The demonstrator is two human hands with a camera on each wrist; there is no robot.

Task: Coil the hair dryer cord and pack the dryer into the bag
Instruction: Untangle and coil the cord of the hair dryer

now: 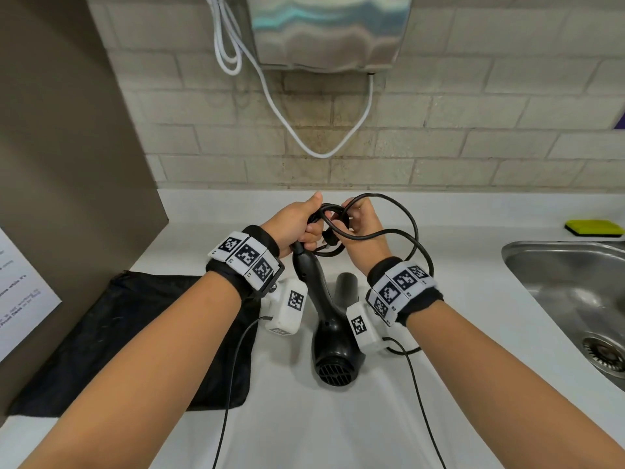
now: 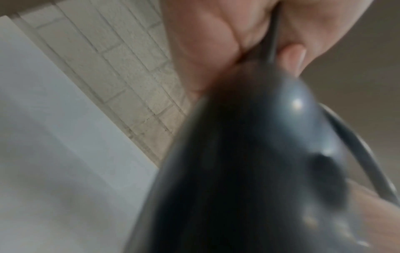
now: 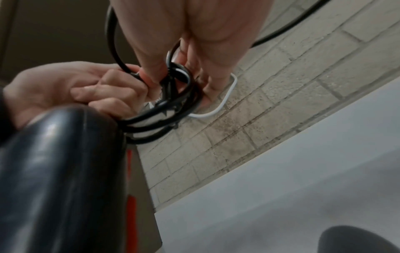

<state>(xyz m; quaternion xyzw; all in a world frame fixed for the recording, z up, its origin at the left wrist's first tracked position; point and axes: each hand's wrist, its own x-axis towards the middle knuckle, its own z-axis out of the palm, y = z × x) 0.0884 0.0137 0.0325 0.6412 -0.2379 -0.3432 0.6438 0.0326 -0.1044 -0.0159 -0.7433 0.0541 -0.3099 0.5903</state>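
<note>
A black hair dryer (image 1: 329, 346) stands on the white counter (image 1: 338, 428) on its rear grille end, handle pointing up and away. My left hand (image 1: 297, 221) grips the top of the handle together with small loops of the black cord (image 1: 411, 231). My right hand (image 1: 362, 228) pinches those loops from the right; a larger loose loop swings out to the right. In the right wrist view the coils (image 3: 173, 95) bunch between both hands above the handle (image 3: 62, 171). The dryer body (image 2: 259, 171) fills the blurred left wrist view. A flat black bag (image 1: 135, 340) lies at the left.
A steel sink (image 1: 575, 299) is sunk into the counter on the right, with a yellow sponge (image 1: 593, 227) behind it. A metal hand dryer (image 1: 328, 28) with a white cable (image 1: 318, 143) hangs on the tiled wall. A brown panel (image 1: 67, 130) bounds the left.
</note>
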